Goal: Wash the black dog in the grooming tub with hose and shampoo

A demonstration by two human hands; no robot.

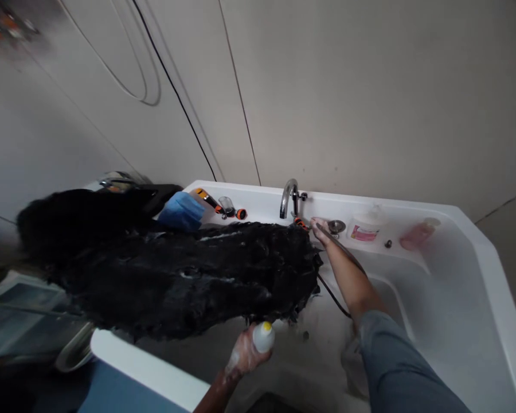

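Observation:
A large, wet, black shaggy mass with streaks of lather lies across the white tub; I cannot tell what it is. My left hand, coated in suds, is wrapped around a white squeeze bottle with a yellow tip, close to the near edge of the black mass. At the tub's far ledge, my right hand is closed on a hose that trails back along the forearm. An orange and black hose fitting shows just past its fingers.
A chrome faucet rises from the back ledge. Left of it lie a blue cloth and a yellow and black tool. To the right stand a white pump bottle and a pink bottle. A wall closes off the back.

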